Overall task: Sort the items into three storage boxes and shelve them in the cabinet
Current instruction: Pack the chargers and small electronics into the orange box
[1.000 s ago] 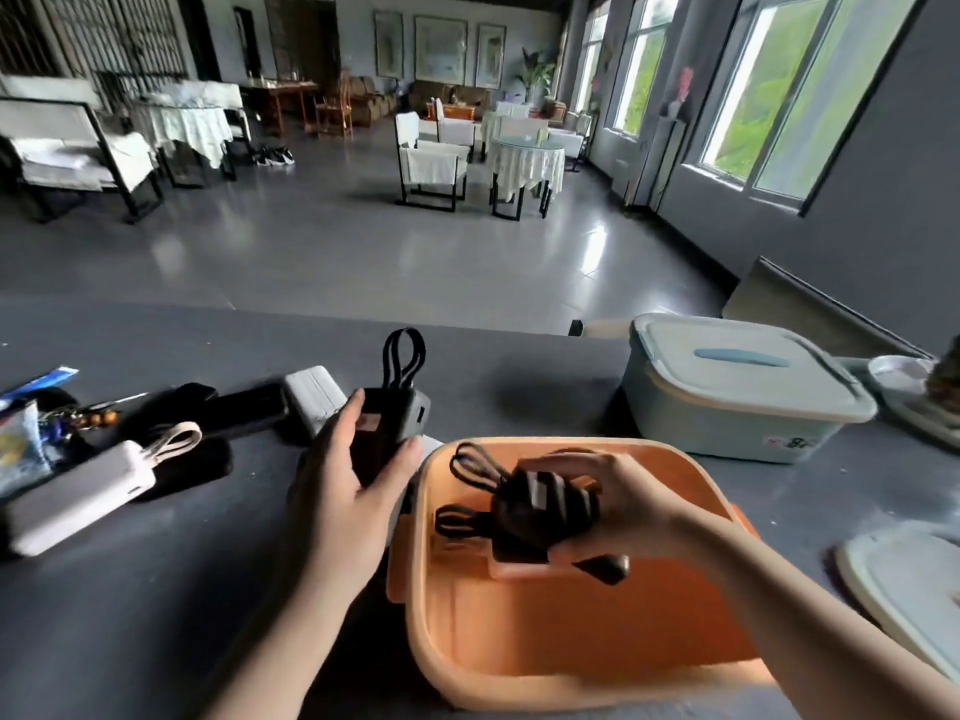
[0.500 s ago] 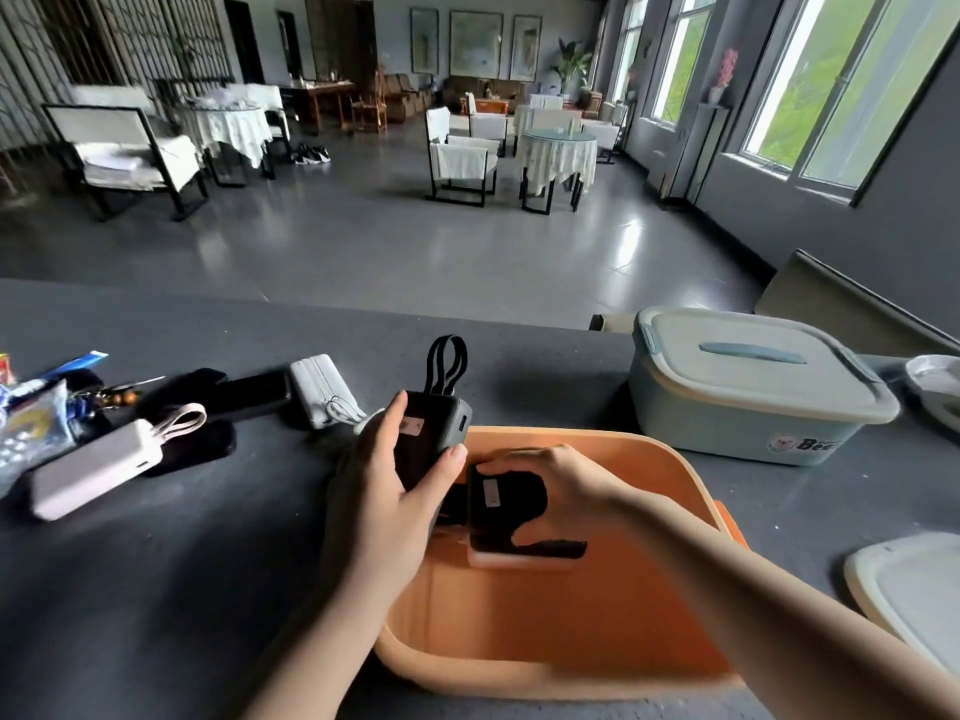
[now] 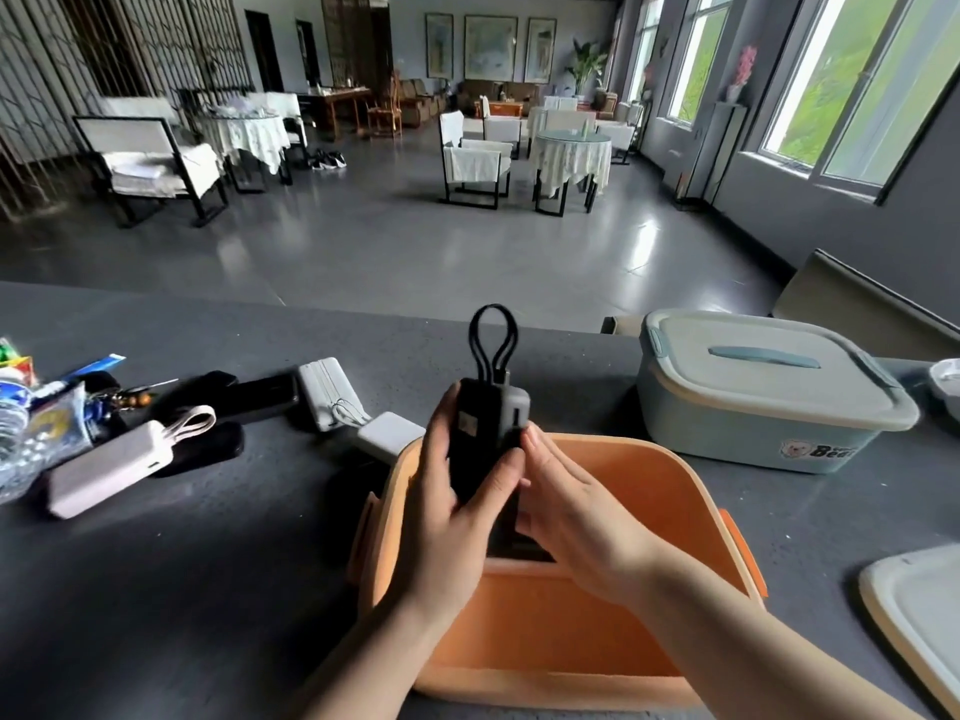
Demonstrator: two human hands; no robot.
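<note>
I hold a black power bank (image 3: 478, 428) upright over the far left rim of the open orange storage box (image 3: 691, 506); its black cable loops stick up. My left hand (image 3: 447, 517) wraps it from the left. On its lower right side rest the fingers of my right hand (image 3: 582, 517). A second dark device (image 3: 511, 543) lies inside the box, mostly hidden under my hands. A blue-grey storage box (image 3: 758, 397) with its lid on stands at the back right.
Left on the dark table lie a white power bank (image 3: 109, 467) with a beige loop, a ribbed white power bank (image 3: 330, 397), a white charger (image 3: 389, 436), black flat devices (image 3: 260, 400) and snack packets (image 3: 36, 423). A loose pale lid (image 3: 919, 610) lies at the right edge.
My right hand has let go of the dark device inside the orange box and come up to the black power bank. My left hand has carried that power bank right, over the box.
</note>
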